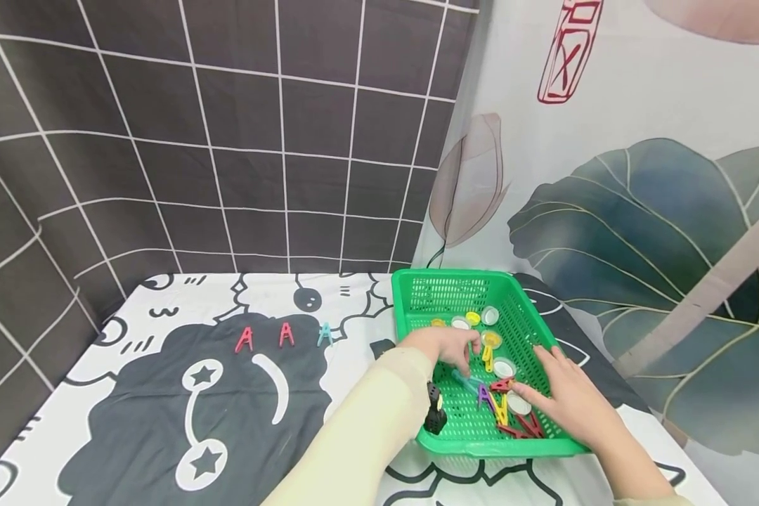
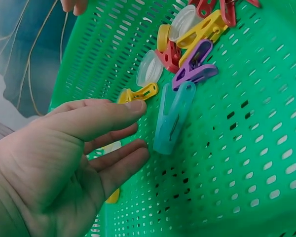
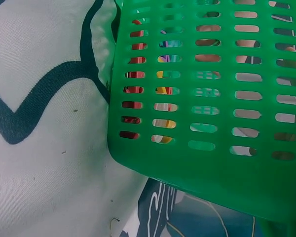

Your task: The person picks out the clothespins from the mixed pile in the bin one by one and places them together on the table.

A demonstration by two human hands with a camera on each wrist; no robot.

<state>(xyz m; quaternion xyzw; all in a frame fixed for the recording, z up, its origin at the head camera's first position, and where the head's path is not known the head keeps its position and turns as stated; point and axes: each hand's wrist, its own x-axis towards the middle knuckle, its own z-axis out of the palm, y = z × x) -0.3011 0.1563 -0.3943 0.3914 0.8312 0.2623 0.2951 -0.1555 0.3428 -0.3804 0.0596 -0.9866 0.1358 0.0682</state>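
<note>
My left hand (image 1: 450,346) reaches into the green basket (image 1: 464,448), fingers loosely extended and nothing between them. Just beyond its fingertips in the left wrist view lies a teal clothespin (image 2: 171,121), beside a purple clothespin (image 2: 193,70). My right hand (image 1: 572,397) lies over the basket's right rim, thumb stretched inward close to a red clothespin (image 1: 502,385); in the right wrist view the basket's outer wall fills much of the picture and the hand is out of sight. Yellow clothespins (image 1: 501,410), more red ones (image 1: 531,426) and clear round lids (image 1: 504,367) lie around inside.
On the patterned cloth left of the basket, two red clothespins (image 1: 244,339) and a teal clothespin (image 1: 325,334) stand in a row. A dark tiled-pattern curtain (image 1: 240,140) hangs behind, with a leaf-print curtain (image 1: 645,225) to the right. A black device (image 1: 435,414) shows under the left sleeve.
</note>
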